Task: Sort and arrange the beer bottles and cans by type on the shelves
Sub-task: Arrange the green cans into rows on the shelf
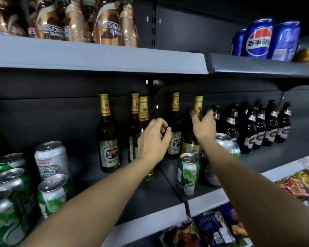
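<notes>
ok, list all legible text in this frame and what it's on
"NESCAFE", partly hidden: brown coffee bottles, top shelf.
"百事可乐", last character cut off: blue Pepsi can.
"ZhongQing", roughly, blurred: white can.
Unreadable: gold-foil green beer bottle labels, dark bottle labels, green cans, snack packets.

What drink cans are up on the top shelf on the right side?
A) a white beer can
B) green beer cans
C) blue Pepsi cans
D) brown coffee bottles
C: the blue Pepsi cans stand on the upper right shelf, while the green beer cans and the white beer can sit on the lower shelf at the left.
</notes>
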`<move>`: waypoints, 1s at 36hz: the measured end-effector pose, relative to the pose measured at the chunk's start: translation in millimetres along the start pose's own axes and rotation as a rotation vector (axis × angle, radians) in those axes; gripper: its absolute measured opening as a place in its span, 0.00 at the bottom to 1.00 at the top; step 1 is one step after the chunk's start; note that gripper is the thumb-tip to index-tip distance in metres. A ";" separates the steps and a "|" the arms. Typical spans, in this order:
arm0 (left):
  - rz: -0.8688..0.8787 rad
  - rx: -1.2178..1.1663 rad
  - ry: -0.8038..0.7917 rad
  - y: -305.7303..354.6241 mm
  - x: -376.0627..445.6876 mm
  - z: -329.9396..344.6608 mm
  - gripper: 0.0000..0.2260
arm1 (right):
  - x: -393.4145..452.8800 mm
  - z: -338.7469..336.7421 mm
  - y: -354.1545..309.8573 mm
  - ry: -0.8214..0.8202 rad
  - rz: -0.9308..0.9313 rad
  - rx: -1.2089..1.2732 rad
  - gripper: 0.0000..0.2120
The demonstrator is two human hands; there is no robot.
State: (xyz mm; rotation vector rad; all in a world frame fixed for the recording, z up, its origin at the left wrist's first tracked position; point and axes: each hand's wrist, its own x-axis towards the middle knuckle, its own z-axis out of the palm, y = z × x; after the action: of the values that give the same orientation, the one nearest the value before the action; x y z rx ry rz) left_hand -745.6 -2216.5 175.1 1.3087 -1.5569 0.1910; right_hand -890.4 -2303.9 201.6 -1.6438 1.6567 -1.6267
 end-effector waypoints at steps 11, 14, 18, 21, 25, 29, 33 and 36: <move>-0.028 0.077 -0.259 -25.1 -19.8 0.3 0.07 | 11.2 18.1 1.1 -0.128 0.081 0.208 0.17; -0.041 0.076 -0.237 -23.6 -20.4 -2.3 0.07 | 9.7 16.9 -10.2 -0.075 0.056 0.285 0.16; -0.046 0.040 -0.225 -13.7 -17.7 -1.7 0.07 | 6.2 9.8 -34.1 -0.002 -0.015 0.328 0.17; -0.056 -0.014 -0.228 -7.2 -16.3 1.8 0.15 | -4.6 7.1 -47.6 0.014 -0.075 0.347 0.17; -0.120 -0.089 -0.239 0.3 -18.3 3.1 0.27 | -24.9 4.9 -54.4 0.006 -0.124 0.373 0.15; -0.153 -0.071 -0.283 7.8 -19.9 1.2 0.36 | -39.0 1.1 -53.9 -0.008 -0.126 0.420 0.13; -0.225 -0.090 -0.288 12.6 -20.2 2.6 0.39 | -46.2 -2.1 -51.9 -0.042 -0.130 0.451 0.10; -0.271 -0.125 -0.303 14.0 -19.8 5.4 0.41 | -47.3 -5.8 -51.2 -0.083 -0.129 0.489 0.07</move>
State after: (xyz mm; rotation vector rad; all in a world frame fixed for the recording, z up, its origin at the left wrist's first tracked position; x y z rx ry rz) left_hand -762.8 -2202.3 164.1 1.4810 -1.5907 -0.2824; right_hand -855.6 -2247.0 223.0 -1.5566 1.0186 -1.8126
